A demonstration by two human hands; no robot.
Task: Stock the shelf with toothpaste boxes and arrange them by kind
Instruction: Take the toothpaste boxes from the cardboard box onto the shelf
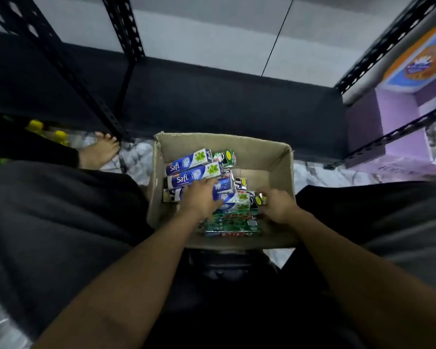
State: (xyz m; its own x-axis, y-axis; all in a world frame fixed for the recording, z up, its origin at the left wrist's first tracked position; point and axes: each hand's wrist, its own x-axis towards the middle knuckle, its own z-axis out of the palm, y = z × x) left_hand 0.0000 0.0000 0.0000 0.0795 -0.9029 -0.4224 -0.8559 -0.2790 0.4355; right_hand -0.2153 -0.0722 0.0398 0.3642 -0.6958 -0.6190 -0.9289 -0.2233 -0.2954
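An open cardboard box (275,157) stands on the floor between my knees. Inside lie several toothpaste boxes: blue-and-white Safi boxes (186,163) at the far left, green ones (233,224) at the near side, black ones (241,183) among them. My left hand (199,200) reaches over a blue-and-white box (224,188) in the middle, fingers across its far edge and thumb at its near edge. My right hand (278,205) is at the pile's right end, fingers curled round the end of a black box (258,199). The black shelf board (212,102) lies beyond the carton.
Black perforated shelf uprights (61,64) rise at left and right. A purple carton (398,122) sits in the rack at right. Yellow-capped bottles (35,125) stand low at left beside my bare foot (101,152). The floor is marbled tile (134,157).
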